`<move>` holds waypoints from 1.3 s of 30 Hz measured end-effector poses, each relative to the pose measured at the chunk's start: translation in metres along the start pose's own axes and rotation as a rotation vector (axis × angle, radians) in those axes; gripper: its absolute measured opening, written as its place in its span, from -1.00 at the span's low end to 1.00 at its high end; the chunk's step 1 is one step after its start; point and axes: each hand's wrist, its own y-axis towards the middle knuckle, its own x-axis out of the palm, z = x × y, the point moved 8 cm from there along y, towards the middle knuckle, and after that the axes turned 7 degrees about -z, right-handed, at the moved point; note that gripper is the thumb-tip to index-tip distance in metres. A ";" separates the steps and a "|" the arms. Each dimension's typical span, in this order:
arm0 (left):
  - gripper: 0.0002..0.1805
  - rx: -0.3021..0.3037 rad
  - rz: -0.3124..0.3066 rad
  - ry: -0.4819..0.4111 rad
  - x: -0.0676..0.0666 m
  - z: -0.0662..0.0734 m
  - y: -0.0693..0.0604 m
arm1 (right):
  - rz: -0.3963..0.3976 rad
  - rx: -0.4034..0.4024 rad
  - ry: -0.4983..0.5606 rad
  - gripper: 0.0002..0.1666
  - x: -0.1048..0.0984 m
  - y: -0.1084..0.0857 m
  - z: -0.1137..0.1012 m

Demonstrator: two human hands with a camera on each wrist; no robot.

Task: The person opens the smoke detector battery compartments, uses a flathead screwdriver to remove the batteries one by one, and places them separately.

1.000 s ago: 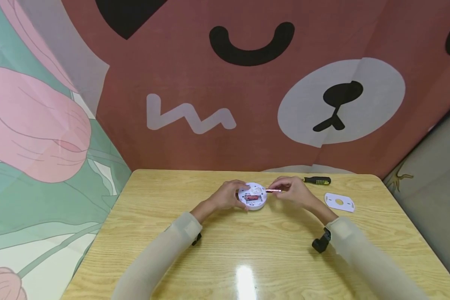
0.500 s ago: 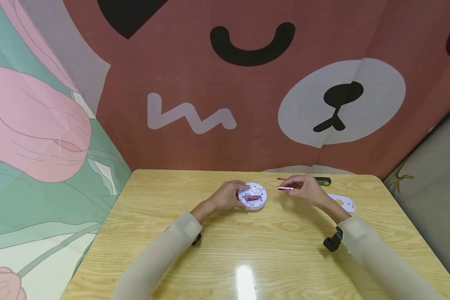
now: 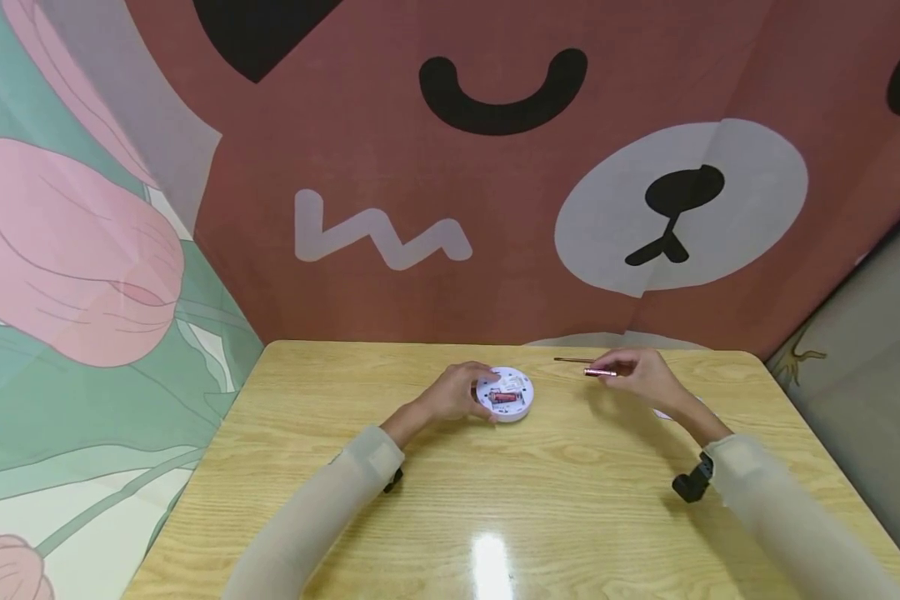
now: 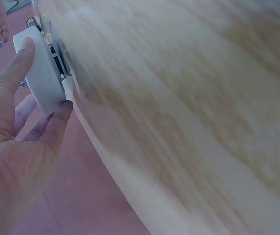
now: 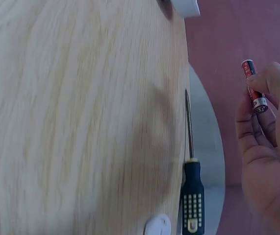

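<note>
In the head view my left hand [image 3: 453, 392] grips a round white device [image 3: 523, 402] by its left side on the table. Its underside faces up, and a red battery [image 3: 504, 397] lies in the recess. The left wrist view shows my thumb and fingers round the rim of the white device [image 4: 41, 73]. Further right, my right hand [image 3: 643, 379] pinches another red battery [image 3: 598, 372] above the table. Seen from the right wrist, this small cylindrical battery [image 5: 250, 81] sits between thumb and fingers, apart from the device.
A screwdriver [image 5: 192, 193] with a black and yellow handle lies by the table's back edge, under my right hand. A white plate [image 3: 662, 414] is mostly hidden by my right wrist. The wooden table [image 3: 570, 500] meets a printed cloth backdrop [image 3: 390, 308].
My right hand has moved right, away from the device, carrying the battery. It now covers the screwdriver's handle and most of the white plate. My left hand and the device have stayed put.
</note>
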 end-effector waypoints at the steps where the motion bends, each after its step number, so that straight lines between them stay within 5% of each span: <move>1: -0.13 0.002 0.001 0.000 0.000 0.001 0.000 | 0.000 0.008 -0.009 -0.75 -0.003 -0.002 0.001; 25: -0.12 -0.007 -0.006 0.010 0.002 -0.004 -0.001 | 0.097 0.186 -0.265 -0.73 -0.082 -0.040 0.035; 39: -0.13 0.001 -0.005 0.026 0.002 -0.004 -0.002 | 0.126 0.257 -0.330 -0.70 -0.105 -0.054 0.058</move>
